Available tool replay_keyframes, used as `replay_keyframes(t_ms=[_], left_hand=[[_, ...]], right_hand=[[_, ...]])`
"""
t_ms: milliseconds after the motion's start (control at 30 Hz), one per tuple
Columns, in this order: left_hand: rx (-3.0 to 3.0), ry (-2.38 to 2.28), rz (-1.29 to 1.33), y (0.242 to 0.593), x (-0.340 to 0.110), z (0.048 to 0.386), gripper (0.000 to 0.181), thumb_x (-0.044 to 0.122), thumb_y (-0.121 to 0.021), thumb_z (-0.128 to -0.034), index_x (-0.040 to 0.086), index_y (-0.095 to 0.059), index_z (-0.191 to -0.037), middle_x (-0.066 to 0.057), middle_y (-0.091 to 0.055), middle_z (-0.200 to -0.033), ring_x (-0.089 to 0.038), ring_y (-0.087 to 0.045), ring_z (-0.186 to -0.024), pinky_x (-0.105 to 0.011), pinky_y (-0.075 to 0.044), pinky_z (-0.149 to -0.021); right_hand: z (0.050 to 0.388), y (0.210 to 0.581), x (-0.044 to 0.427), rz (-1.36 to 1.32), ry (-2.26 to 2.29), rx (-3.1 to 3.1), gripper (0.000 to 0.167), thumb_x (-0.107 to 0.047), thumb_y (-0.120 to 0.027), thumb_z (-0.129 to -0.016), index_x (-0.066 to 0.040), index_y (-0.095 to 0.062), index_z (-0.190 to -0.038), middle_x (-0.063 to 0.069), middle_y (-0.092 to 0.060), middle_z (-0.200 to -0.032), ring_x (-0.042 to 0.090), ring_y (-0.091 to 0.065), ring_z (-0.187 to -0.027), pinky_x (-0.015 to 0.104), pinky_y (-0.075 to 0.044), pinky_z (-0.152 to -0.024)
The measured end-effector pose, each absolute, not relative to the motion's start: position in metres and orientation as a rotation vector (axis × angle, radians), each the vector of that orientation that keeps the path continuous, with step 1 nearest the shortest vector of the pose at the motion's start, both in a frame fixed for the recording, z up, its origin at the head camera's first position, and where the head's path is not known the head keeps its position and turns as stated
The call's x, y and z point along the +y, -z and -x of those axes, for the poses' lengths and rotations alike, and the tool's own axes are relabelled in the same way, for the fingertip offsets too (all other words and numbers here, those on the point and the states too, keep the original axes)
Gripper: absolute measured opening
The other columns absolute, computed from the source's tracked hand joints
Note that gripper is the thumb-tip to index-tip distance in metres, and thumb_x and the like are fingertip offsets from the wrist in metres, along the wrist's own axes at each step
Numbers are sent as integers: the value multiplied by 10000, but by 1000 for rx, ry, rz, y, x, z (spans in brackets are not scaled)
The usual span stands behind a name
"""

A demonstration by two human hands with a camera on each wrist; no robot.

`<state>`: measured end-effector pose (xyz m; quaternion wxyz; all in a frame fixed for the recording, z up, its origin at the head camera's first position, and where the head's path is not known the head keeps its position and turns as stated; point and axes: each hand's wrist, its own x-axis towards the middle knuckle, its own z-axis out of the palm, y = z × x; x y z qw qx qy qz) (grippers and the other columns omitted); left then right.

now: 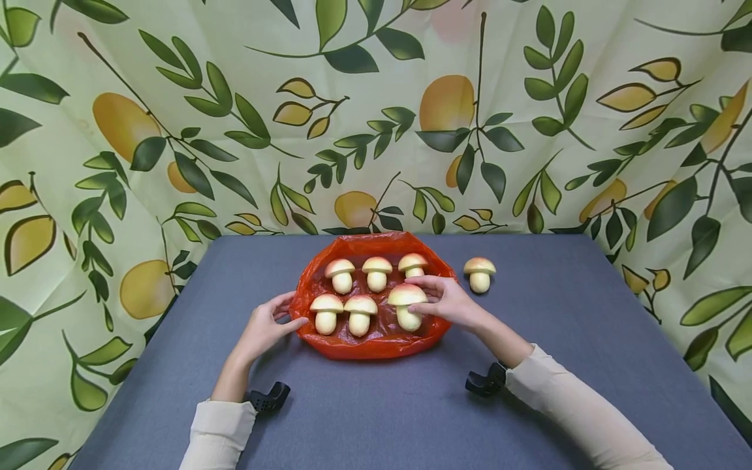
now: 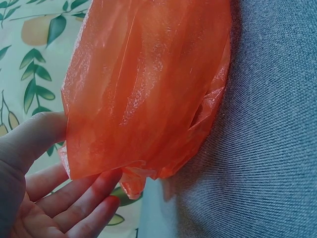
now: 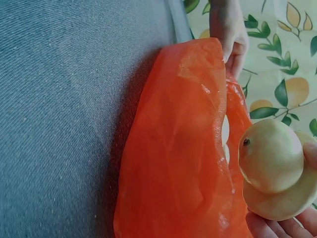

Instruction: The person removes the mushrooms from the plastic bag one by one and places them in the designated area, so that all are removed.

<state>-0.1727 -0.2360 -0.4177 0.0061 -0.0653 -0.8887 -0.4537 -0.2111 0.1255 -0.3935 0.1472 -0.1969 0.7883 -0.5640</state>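
A red plastic bag (image 1: 376,351) lies opened wide on the table, with several toy mushrooms (image 1: 376,273) standing inside in two rows. At the bag's left edge my left hand (image 1: 264,326) holds the rim between thumb and fingers; in the left wrist view the thin plastic (image 2: 143,89) hangs between them. My right hand (image 1: 448,301) grips one mushroom (image 1: 405,297), cap up, over the right part of the bag. From the right wrist, that mushroom's pale rounded stem end (image 3: 272,153) shows a small dark spot. One more mushroom (image 1: 479,274) stands outside the bag, to its right.
The grey-blue table (image 1: 376,418) reaches back to a hanging cloth (image 1: 376,117) printed with leaves and fruit. Black wrist cameras (image 1: 270,397) sit on both forearms, low over the table.
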Motion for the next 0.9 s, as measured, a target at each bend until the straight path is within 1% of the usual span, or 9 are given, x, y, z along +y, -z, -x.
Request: replay_keyframes(t_ms=[100,133,200,333,433,600,733,900], left_hand=[[-2786,1415,211,418,-236,173,605,142,-744,-841,-54,-494,-1356,-286,-617,-1260,-411,-629,-1142,-495,-521,-988],[-2787,1413,212,418,-236,173,604,142,-743,-842,-53,-494,-1356,-286,-618,-1260,-412,-629,-1141,-496,-521,-988],[-2788,1408,212,418,-236,173,602,142,-742,-843,-51,-495,-1357,-284,-619,-1258,-410,-629,-1142,-496,-520,-989],[-2786,1407,206,418,-236,173,600,137,-741,-843,-48,-496,-1357,-283,-620,-1257,-409,-626,-1147,-496,-515,-997],[-2787,1410,202,418,-236,173,605,141,-741,-843,-50,-492,-1360,-284,-616,-1264,-409,-623,-1153,-496,-513,-1000],[-2788,1418,198,418,-236,172,608,146,-739,-846,-53,-487,-1363,-286,-608,-1274,-411,-618,-1160,-496,-512,-1003],[-2789,1421,199,418,-236,172,607,145,-740,-845,-54,-488,-1361,-286,-609,-1273,-411,-620,-1156,-496,-514,-998],[-2785,1417,200,419,-237,173,604,149,-741,-845,-51,-494,-1358,-283,-617,-1261,-407,-623,-1150,-493,-514,-999]], right_hand=[[209,390,130,579,1611,2278,544,-79,-725,-838,47,-524,-1328,258,-595,-1300,185,-637,-1117,158,-532,-891],[208,389,132,590,1610,2280,546,-85,-727,-839,47,-523,-1329,256,-594,-1304,177,-636,-1119,156,-530,-892],[207,387,136,610,1614,2280,548,-83,-726,-840,50,-521,-1330,263,-587,-1312,132,-638,-1108,146,-523,-895],[206,384,143,631,1641,2255,569,-72,-722,-841,80,-497,-1341,294,-570,-1312,-10,-629,-1026,131,-528,-876],[206,382,149,611,1655,2243,583,-64,-720,-839,80,-482,-1351,298,-559,-1317,-63,-616,-992,119,-527,-862],[207,381,157,572,1655,2244,578,-87,-727,-839,47,-496,-1352,282,-552,-1338,-84,-616,-997,109,-524,-856],[206,381,165,603,1658,2252,569,-90,-722,-844,54,-499,-1347,290,-548,-1341,-82,-620,-1001,117,-528,-856],[207,381,173,632,1671,2249,564,-68,-714,-847,76,-489,-1343,296,-559,-1291,-67,-627,-991,127,-541,-843]])
